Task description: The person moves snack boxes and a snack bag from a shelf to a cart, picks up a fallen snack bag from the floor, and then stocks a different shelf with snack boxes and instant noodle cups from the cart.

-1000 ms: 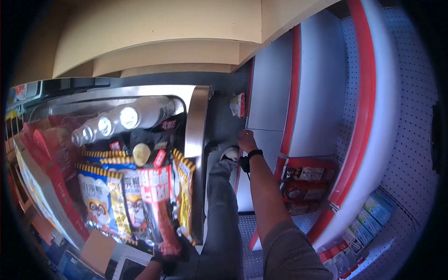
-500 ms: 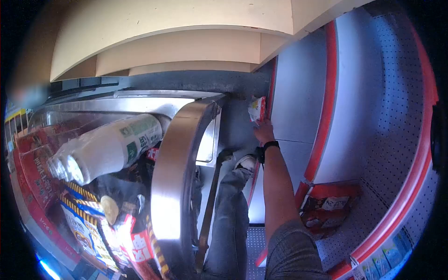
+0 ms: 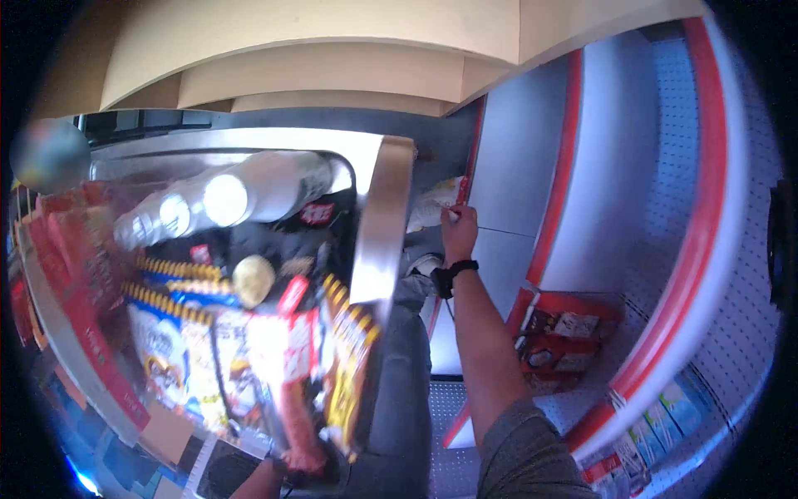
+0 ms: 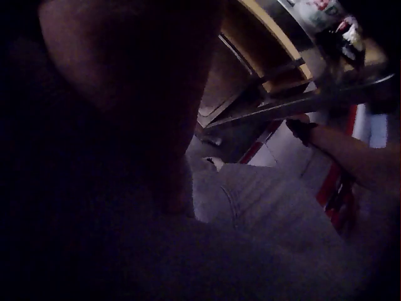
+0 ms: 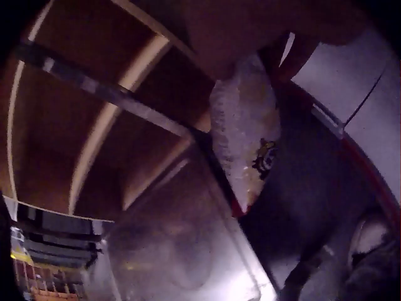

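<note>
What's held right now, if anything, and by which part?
Right hand grips the whitish packet by one end, the upper one in the right wrist view. Left hand: too dark to tell.

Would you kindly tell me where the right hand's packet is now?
The pale packet is in the right hand, just right of centre in the head view, between the metal rim and the red-edged shelf.

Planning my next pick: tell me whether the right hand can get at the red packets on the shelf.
Probably not as things stand: the right hand holds a white snack packet. Once free, it likely could, since nothing visible covers the red packets.
</note>
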Demonstrator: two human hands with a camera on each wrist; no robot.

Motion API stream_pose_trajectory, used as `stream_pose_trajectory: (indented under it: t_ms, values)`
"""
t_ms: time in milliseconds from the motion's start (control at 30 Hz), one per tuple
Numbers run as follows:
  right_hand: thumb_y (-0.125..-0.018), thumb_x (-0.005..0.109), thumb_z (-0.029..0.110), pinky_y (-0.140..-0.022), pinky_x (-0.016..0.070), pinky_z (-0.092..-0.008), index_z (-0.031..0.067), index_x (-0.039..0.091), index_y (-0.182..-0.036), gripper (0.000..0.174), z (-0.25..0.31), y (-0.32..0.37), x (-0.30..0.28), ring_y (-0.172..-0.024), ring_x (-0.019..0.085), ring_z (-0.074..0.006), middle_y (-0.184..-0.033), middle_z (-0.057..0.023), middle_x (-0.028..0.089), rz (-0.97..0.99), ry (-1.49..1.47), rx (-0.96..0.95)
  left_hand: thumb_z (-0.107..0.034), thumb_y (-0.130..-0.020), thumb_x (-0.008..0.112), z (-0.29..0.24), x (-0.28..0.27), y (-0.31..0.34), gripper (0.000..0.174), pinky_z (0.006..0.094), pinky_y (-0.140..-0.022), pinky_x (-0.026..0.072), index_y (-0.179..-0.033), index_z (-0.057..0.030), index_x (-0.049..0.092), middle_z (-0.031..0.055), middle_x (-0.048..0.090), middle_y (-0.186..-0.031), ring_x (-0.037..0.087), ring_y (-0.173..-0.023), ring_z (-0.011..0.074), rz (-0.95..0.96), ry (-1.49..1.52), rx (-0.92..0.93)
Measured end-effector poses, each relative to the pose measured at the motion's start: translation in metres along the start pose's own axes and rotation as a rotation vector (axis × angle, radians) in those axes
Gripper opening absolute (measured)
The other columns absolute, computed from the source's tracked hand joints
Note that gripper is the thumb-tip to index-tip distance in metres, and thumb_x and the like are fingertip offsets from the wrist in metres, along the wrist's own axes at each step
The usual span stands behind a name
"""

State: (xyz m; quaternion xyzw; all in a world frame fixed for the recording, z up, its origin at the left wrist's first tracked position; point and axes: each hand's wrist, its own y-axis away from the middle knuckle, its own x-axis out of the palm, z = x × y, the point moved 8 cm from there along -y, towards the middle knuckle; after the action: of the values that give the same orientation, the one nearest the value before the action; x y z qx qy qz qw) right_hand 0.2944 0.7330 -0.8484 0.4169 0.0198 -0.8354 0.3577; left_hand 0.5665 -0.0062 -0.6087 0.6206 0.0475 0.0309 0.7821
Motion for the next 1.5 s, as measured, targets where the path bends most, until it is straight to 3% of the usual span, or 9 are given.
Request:
stream_pose_trajectory:
  t_ms: [67,133,167,200,467,733,900,1200,1500]
  values:
    - [-0.084,0.080,0.014,-0.081,0.0524,-0.0395,0.0026,0.063,-0.093,0.022,0.035,0.020,-0.027,-0.090,0.064,-0.0301,-0.097,-0.0141,0.064,-0.043,-0.063,-0.041,-0.074,-0.074,0.070,0.006,0.009,0.014,0.080,0.0441,-0.098,0.0539,-0.125,-0.0127,0.066,0.0276,0.057,-0.133,0.062,-0.122,0.0343,0.027,0.043,0.011]
    - [-0.082,0.077,0.009,-0.080,0.0513,-0.0411,0.0036,0.061,-0.090,0.019,0.064,0.046,-0.059,-0.090,0.062,-0.0306,-0.094,-0.0124,0.062,-0.116,-0.235,0.017,-0.073,-0.070,0.074,-0.112,-0.075,0.091,0.094,0.0416,-0.110,0.0451,-0.138,-0.0116,0.057,0.0194,0.059,-0.138,0.054,-0.131,0.0373,-0.069,-0.207,0.129]
    - [-0.082,0.076,0.004,-0.078,0.0508,-0.0384,0.0039,0.059,-0.090,0.019,0.079,0.060,-0.079,-0.086,0.061,-0.0277,-0.091,-0.0105,0.060,-0.147,-0.237,0.021,-0.074,-0.067,0.077,-0.167,-0.130,0.142,0.104,0.0440,-0.110,0.0452,-0.139,-0.0042,0.052,0.0236,0.057,-0.138,0.053,-0.132,0.0383,-0.153,-0.127,0.018]
    - [-0.082,0.076,0.004,-0.078,0.0508,-0.0384,0.0039,0.059,-0.090,0.019,0.095,0.075,-0.100,-0.086,0.061,-0.0277,-0.091,-0.0105,0.060,-0.161,-0.235,0.022,-0.084,-0.060,0.075,-0.172,-0.140,0.152,0.127,0.0453,-0.098,0.0536,-0.130,0.0168,0.043,0.0300,0.057,-0.129,0.063,-0.118,0.0387,-0.197,-0.192,0.036]
    - [-0.083,0.073,-0.001,-0.087,0.0463,-0.0346,0.0038,0.053,-0.105,0.030,0.237,0.223,-0.292,-0.094,0.056,-0.0210,-0.102,-0.0094,0.057,-0.320,-0.282,0.039,-0.062,-0.087,0.065,-0.122,-0.217,0.188,0.084,0.0488,-0.100,0.0493,-0.126,0.0103,0.053,0.0295,0.067,-0.119,0.062,-0.117,0.0465,-0.192,0.017,0.283]
    - [-0.080,0.072,0.001,-0.075,0.0478,-0.0331,0.0032,0.057,-0.101,0.026,0.333,0.331,-0.380,-0.077,0.057,-0.0193,-0.084,-0.0068,0.057,-0.460,-0.255,-0.045,-0.027,-0.102,0.051,-0.093,-0.320,0.244,0.032,0.0335,-0.076,0.0541,-0.112,0.0028,0.059,0.0127,0.074,-0.100,0.070,-0.089,0.0191,-0.215,0.647,0.692]
    - [-0.078,0.070,-0.001,-0.068,0.0502,-0.0397,0.0021,0.053,-0.085,0.019,0.316,0.382,-0.368,-0.071,0.062,-0.0299,-0.079,-0.0146,0.060,-0.400,-0.228,0.034,-0.025,-0.100,0.054,-0.046,-0.344,0.234,0.031,0.0323,-0.070,0.0546,-0.112,0.0030,0.058,0.0132,0.074,-0.098,0.071,-0.079,0.0213,-0.295,0.522,0.650]
    - [-0.080,0.078,0.004,-0.067,0.0488,-0.0439,0.0006,0.053,-0.085,0.025,0.263,0.472,-0.343,-0.072,0.062,-0.0369,-0.078,-0.0179,0.061,-0.259,-0.178,0.120,-0.016,-0.093,0.051,0.071,-0.341,0.191,0.029,0.0440,-0.069,0.0592,-0.111,0.0065,0.054,0.0220,0.070,-0.093,0.071,-0.076,0.0327,-0.265,0.668,0.371]
    - [-0.078,0.076,0.010,-0.068,0.0517,-0.0437,0.0001,0.060,-0.082,0.020,0.248,0.539,-0.357,-0.073,0.067,-0.0370,-0.076,-0.0183,0.066,-0.251,-0.087,0.198,-0.017,-0.094,0.057,0.021,-0.364,0.218,0.030,0.0449,-0.078,0.0607,-0.111,0.0073,0.057,0.0248,0.071,-0.101,0.072,-0.087,0.0380,-0.187,0.769,0.578]
